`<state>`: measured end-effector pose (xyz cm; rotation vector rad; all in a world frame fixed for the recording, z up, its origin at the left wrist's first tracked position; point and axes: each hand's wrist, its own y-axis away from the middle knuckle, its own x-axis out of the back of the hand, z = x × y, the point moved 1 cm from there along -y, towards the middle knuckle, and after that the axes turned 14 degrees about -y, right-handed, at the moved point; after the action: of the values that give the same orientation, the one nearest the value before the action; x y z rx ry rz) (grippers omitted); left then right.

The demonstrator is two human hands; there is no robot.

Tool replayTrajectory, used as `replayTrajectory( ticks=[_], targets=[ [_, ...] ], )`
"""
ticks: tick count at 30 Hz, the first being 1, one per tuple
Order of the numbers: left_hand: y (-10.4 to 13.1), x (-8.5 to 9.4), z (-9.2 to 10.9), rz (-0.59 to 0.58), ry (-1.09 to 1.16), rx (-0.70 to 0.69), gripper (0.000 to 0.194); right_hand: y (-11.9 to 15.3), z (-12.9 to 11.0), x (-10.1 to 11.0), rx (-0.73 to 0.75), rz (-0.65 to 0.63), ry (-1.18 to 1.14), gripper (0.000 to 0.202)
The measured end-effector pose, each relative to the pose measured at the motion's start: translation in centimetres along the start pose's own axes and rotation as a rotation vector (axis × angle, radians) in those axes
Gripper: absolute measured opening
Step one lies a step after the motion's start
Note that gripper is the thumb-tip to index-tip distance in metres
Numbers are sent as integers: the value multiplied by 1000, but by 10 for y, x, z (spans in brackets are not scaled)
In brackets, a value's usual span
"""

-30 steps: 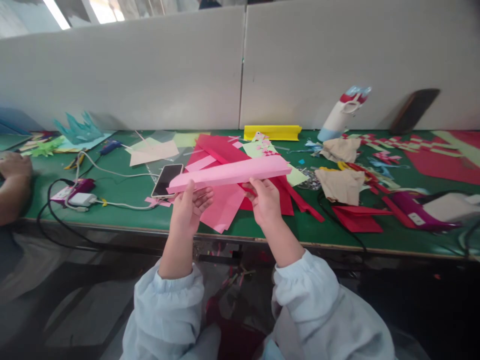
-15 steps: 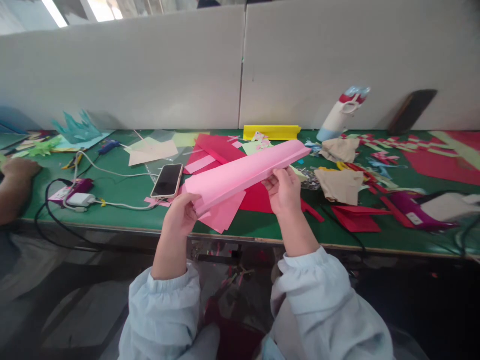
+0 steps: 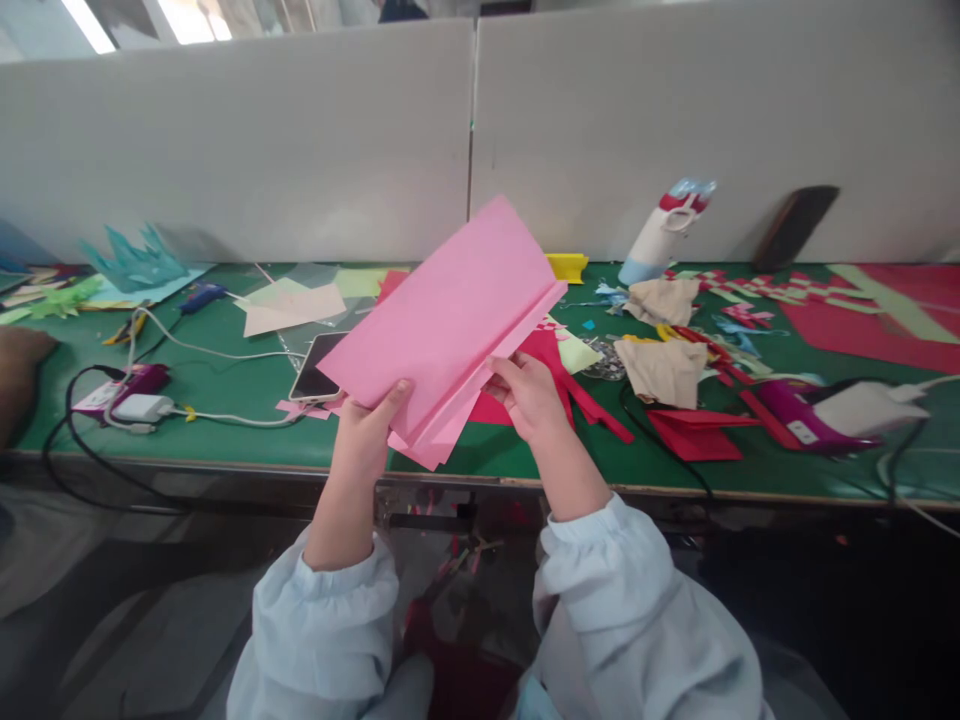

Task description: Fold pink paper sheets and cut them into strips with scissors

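A sheet of pink paper (image 3: 450,310), creased with narrow folds along its near right edge, is held up above the table, tilted towards me. My left hand (image 3: 367,425) grips its lower left part, with the thumb on top. The fingertips of my right hand (image 3: 529,390) pinch the folded edge. Beneath it lie more pink paper (image 3: 451,432) and red paper (image 3: 541,352), partly hidden by the held sheet. A phone (image 3: 315,368) sits just left of the sheet, its right side covered.
Scissors (image 3: 679,338), beige cloths (image 3: 664,372) and a purple power strip (image 3: 814,425) lie to the right on the green table (image 3: 247,385). A white bottle (image 3: 664,235) stands behind. At left are a charger cable (image 3: 232,412), a glue gun (image 3: 201,297) and another person's arm (image 3: 19,375).
The pink sheet has been turned so its broad face tilts up towards me, its far corner higher. My right hand has shifted left and slightly down along the folded edge.
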<state>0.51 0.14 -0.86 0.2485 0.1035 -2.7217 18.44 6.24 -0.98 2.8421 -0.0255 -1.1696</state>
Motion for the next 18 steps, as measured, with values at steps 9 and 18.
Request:
replayTrajectory(
  ticks=[9, 18],
  targets=[
    [-3, -2, 4, 110, 136, 62, 29, 0, 3, 0, 1, -15, -11, 26],
    [-7, 4, 11, 185, 129, 138, 21, 7, 3, -3, -77, -110, -48, 31]
  ],
)
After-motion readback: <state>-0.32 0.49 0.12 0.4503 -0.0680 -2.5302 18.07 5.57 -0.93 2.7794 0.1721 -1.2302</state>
